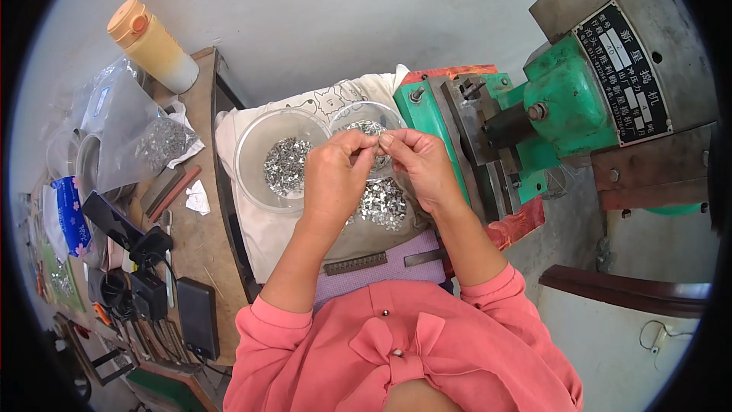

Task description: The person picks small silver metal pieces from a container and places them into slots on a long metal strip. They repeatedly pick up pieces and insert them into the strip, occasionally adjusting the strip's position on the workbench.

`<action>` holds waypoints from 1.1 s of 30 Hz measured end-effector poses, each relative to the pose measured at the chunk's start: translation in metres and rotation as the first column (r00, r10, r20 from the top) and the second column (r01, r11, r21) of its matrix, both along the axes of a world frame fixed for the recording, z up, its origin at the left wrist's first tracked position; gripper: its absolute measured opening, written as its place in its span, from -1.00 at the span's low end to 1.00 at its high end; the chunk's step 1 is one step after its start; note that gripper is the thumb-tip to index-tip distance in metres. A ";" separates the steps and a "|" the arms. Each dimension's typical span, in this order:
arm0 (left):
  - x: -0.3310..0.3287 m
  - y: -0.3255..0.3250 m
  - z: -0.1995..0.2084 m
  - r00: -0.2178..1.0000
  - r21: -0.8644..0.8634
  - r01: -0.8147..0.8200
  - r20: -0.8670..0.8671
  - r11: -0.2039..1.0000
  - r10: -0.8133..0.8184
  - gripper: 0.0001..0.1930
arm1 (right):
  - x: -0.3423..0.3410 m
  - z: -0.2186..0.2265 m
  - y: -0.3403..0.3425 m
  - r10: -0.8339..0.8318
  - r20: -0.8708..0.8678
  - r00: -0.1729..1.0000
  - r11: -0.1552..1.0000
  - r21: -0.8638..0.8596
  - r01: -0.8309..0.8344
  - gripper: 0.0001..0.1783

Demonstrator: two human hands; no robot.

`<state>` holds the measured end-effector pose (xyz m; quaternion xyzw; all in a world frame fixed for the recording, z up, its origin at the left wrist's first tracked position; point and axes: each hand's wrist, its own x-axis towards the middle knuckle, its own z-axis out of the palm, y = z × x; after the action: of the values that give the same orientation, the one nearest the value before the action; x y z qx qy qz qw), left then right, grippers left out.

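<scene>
Both hands meet fingertip to fingertip over the smaller clear bowl (366, 118): left hand (333, 175) and right hand (422, 164) pinch one small metal clip (379, 145) between them, equally near, its axis too small to tell, loose clip heap (383, 204) just beneath on the cloth.

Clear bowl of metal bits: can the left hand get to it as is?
Probably yes. The left hand is right beside the clear bowl, whose open top has nothing over it; its fingertips are pinched with the right hand.
</scene>
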<state>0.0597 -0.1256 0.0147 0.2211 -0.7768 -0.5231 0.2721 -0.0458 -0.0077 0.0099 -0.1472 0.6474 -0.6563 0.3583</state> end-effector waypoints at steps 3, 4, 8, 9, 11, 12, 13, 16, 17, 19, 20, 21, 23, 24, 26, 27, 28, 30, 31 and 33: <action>-0.001 -0.001 0.000 1.000 -0.023 0.000 0.027 1.000 0.001 -0.91 | 0.002 -0.002 0.000 0.011 -0.074 0.997 0.999 0.044 -0.008 -0.73; -0.001 -0.001 0.001 1.000 -0.021 -0.005 0.025 1.000 0.005 -0.91 | 0.003 -0.002 0.000 0.028 -0.101 0.995 0.998 0.063 -0.021 -0.71; 0.001 -0.002 0.002 0.999 0.005 -0.028 0.042 1.000 0.028 -0.92 | 0.005 -0.003 0.001 0.029 -0.186 0.982 0.997 0.081 -0.014 -0.66; 0.002 -0.002 0.003 0.998 0.016 -0.035 0.053 0.999 0.034 -0.91 | 0.005 -0.004 0.002 0.012 -0.203 0.979 0.997 0.071 0.002 -0.65; 0.004 -0.002 0.003 0.998 0.051 -0.047 0.040 0.998 0.045 -0.91 | 0.012 0.000 -0.001 0.007 -0.224 0.975 0.998 0.064 0.008 -0.67; 0.005 -0.002 0.003 0.998 0.068 -0.054 0.035 0.996 0.052 -0.91 | 0.015 0.003 -0.002 0.005 -0.234 0.972 0.998 0.061 0.010 -0.67; 0.005 -0.001 0.002 0.999 0.108 -0.052 0.016 0.993 0.051 -0.91 | 0.017 0.003 -0.001 0.005 -0.269 0.963 0.998 0.062 0.012 -0.69; 0.004 0.002 0.002 0.995 0.311 -0.015 -0.086 0.950 0.044 -0.91 | 0.019 0.004 -0.002 -0.033 -0.314 0.949 0.999 0.024 0.043 -0.74; 0.005 0.003 0.003 0.992 0.394 0.019 -0.120 0.919 0.031 -0.91 | 0.017 0.005 -0.002 -0.039 -0.217 0.975 0.999 -0.007 0.039 -0.75; 0.006 0.006 0.006 0.980 0.542 0.096 -0.196 0.835 0.015 -0.92 | 0.012 0.007 0.002 -0.048 -0.020 0.999 0.996 -0.071 0.046 -0.75; 0.008 0.007 0.008 0.979 0.539 0.118 -0.202 0.834 -0.007 -0.89 | 0.012 0.008 0.003 -0.046 0.060 0.997 0.988 -0.142 0.054 -0.77; 0.011 0.007 0.007 0.987 0.517 0.103 -0.158 0.850 -0.024 -0.87 | 0.013 0.006 0.003 -0.051 0.038 0.998 0.991 -0.122 0.056 -0.77; 0.013 0.006 0.007 0.995 0.463 0.086 -0.077 0.882 -0.056 -0.82 | 0.010 0.005 0.002 -0.063 -0.018 0.998 0.994 -0.089 0.061 -0.77; 0.016 0.007 0.008 0.999 0.345 0.053 -0.014 0.937 -0.051 -0.80 | 0.010 0.004 0.000 -0.081 -0.074 0.994 0.997 -0.019 0.080 -0.77; 0.022 0.009 0.010 0.994 0.089 0.008 0.106 0.996 -0.018 -0.76 | 0.001 -0.007 -0.004 -0.067 -0.372 0.926 0.997 0.015 0.079 -0.77; 0.027 0.011 0.009 0.997 0.026 0.003 0.083 1.000 -0.005 -0.75 | 0.000 -0.011 -0.005 -0.053 -0.509 0.859 0.996 0.032 0.080 -0.77; 0.033 0.014 0.006 0.998 -0.036 -0.005 0.062 0.999 0.007 -0.75 | 0.001 -0.010 -0.005 -0.041 -0.486 0.873 0.995 0.056 0.078 -0.78; 0.049 0.020 0.003 1.000 -0.132 -0.011 0.024 0.991 0.014 -0.75 | 0.003 -0.003 -0.007 -0.015 -0.437 0.899 0.992 0.105 0.067 -0.80; 0.059 0.023 0.005 1.000 -0.165 0.001 0.006 0.986 0.000 -0.76 | 0.006 0.003 -0.004 0.005 -0.418 0.908 0.991 0.124 0.052 -0.81; 0.084 0.027 -0.001 1.000 -0.194 0.016 -0.012 0.981 -0.019 -0.75 | 0.018 0.009 0.008 0.051 -0.371 0.927 0.986 0.163 0.011 -0.82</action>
<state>0.1440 -0.0989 0.0136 0.1831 -0.8241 -0.4489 0.2928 -0.0273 0.0003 0.0186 -0.2465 0.7537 -0.5575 0.2458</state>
